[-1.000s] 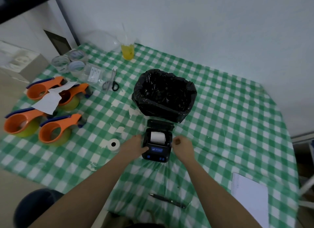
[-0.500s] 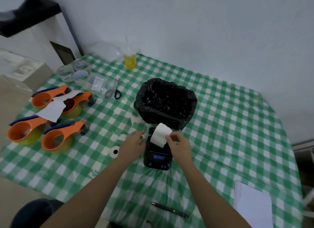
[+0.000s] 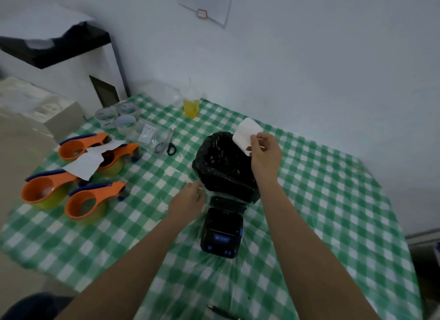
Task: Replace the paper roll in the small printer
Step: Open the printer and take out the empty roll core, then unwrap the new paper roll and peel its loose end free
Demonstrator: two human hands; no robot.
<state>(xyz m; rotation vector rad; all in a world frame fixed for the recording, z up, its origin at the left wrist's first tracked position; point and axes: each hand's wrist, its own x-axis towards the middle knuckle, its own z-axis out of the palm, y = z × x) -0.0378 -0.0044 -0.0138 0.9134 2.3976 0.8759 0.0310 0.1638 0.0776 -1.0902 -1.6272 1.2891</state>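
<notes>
Paper roll (image 3: 246, 134), pinched in the right hand (image 3: 265, 153) over the far rim of the black-lined bin (image 3: 214, 174), beyond the small printer (image 3: 222, 231), as the left hand (image 3: 188, 201), fingers loosely open, hovers beside the printer

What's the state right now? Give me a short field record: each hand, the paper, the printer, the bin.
right hand: raised over the bin, pinching a white piece of paper
left hand: low beside the printer's left rear corner; blurred, so its grip is unclear
printer: black, on the checked tablecloth, directly in front of the bin; whether a roll is inside cannot be seen
bin: lined with a black bag, open at the top
pen: near table edge, untouched
</notes>
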